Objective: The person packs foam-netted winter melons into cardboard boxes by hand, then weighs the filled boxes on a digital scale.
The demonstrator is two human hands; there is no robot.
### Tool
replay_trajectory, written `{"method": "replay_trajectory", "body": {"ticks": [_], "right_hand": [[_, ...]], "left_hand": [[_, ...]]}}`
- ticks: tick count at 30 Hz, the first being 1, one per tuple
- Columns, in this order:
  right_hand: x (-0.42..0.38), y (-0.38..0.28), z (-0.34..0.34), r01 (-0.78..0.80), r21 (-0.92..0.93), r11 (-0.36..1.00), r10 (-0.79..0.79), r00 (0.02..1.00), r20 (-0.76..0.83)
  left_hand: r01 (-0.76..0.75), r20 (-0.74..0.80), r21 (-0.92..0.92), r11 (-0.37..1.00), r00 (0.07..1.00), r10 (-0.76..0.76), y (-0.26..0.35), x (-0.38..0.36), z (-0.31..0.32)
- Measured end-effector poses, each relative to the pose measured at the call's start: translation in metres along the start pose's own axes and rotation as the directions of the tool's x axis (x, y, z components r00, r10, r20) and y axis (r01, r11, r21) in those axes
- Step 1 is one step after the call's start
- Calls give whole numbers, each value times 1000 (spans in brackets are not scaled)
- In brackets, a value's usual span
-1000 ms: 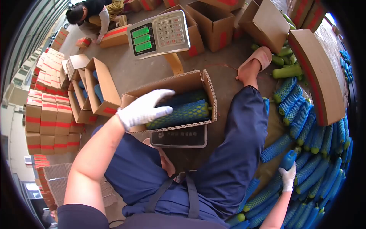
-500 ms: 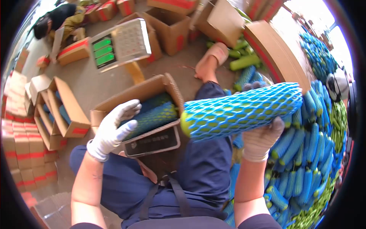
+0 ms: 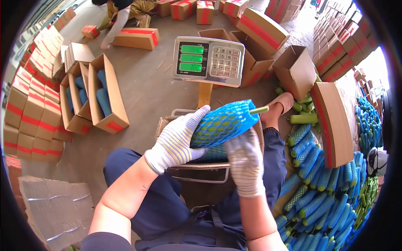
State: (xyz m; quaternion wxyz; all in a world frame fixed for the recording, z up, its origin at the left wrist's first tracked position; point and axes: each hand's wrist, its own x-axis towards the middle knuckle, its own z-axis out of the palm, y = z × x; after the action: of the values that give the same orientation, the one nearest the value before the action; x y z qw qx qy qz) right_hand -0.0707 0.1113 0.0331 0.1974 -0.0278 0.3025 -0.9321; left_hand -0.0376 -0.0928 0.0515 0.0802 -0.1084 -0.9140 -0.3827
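Note:
A long green gourd [image 3: 224,124] in a blue foam net sleeve is tilted over the carton, its stem sticking out at the right end. My left hand [image 3: 175,140], in a striped white glove, is closed round its left end. My right hand [image 3: 245,165], gloved too and smeared by motion, is just below the stem end; whether it touches the net cannot be told. Beneath is an open carton [image 3: 209,166] with another netted gourd partly showing inside. The carton rests on a scale, whose display [image 3: 208,60] is lit green behind it.
Netted gourds [image 3: 324,205] are heaped on the right. Open cartons [image 3: 109,119] holding netted gourds stand at left, beside stacked closed boxes [image 3: 35,108]. Flattened cardboard [image 3: 58,213] lies at lower left. Another person [image 3: 121,16] bends near a long box [image 3: 136,38].
The netted gourd has moved left, over the carton, and its stem end now points right. My left hand has closed on it. My right hand has shifted left. The view has turned right.

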Motion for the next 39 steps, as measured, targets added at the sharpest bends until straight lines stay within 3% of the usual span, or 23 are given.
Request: {"method": "replay_trajectory", "body": {"ticks": [1,2,4,5,7,8,9,11,15,17,18,19,21,23,25,27,29,31,33,35,37,39], "right_hand": [[-1,-9,-13,48,-28,998,-48,999,4],[-5,-21,-17,79,-49,996,-78,997,8],[-16,-40,-31,129,-95,987,-128,992,16],[-22,-46,-42,149,-120,982,-148,989,18],[-37,-54,-55,164,-168,972,-172,984,-37],[-46,-57,-64,160,-186,969,-174,983,-57],[-52,-60,-74,160,-202,966,-177,982,-71],[-65,-67,-89,169,-213,962,-194,976,-101],[-89,-79,-117,194,-235,952,-234,960,-154],[-96,-84,-128,181,-247,952,-231,954,-189],[-98,-86,-132,175,-251,952,-226,955,-191],[-100,-89,-136,174,-242,954,-223,956,-191],[-105,-93,-142,166,-262,951,-222,954,-201],[-108,-95,-145,162,-256,953,-220,951,-219],[-110,-95,-151,174,-240,955,-228,948,-220],[-112,-92,-151,181,-250,951,-239,945,-222],[-110,-91,-148,193,-258,947,-251,944,-214],[-110,-88,-146,175,-309,935,-251,941,-226],[-108,-87,-146,174,-312,934,-250,942,-222],[-107,-86,-146,170,-350,921,-258,940,-224],[-106,-85,-143,166,-364,916,-259,940,-224],[-104,-84,-139,148,-431,890,-265,938,-225]], "left_hand": [[2,-3,-3,1000,1000,-2,-1,-2,2],[2,-94,-329,944,995,-34,-3,-3,7],[-54,-196,-800,598,965,-174,-3,-9,20],[-32,-208,-862,505,932,-296,0,-9,23],[11,-155,-864,503,945,-287,0,-6,16],[-44,-151,-948,314,934,-325,2,-3,22],[-23,-39,-999,49,937,-348,6,-2,24],[-79,-24,-992,-99,885,-464,13,-2,35],[-184,-78,-972,-146,841,-535,12,1,57],[211,361,-926,-314,742,-565,17,-5,62],[399,513,-853,-337,759,-400,21,-12,56],[562,607,-794,-231,725,-325,28,-17,49],[673,646,-740,-6,708,-286,52,-18,25],[564,456,-797,218,797,-396,60,-19,12],[480,295,-806,346,832,-469,56,-14,-3],[374,109,-748,549,884,-454,48,-11,-9],[372,76,-715,592,883,-463,49,-5,-14],[332,50,-610,720,922,-383,48,1,-11],[270,77,-422,866,962,-262,49,11,-3],[83,175,40,996,981,-89,57,25,2],[-204,274,267,942,953,128,45,38,19],[-222,385,365,904,920,70,50,49,27]]}}
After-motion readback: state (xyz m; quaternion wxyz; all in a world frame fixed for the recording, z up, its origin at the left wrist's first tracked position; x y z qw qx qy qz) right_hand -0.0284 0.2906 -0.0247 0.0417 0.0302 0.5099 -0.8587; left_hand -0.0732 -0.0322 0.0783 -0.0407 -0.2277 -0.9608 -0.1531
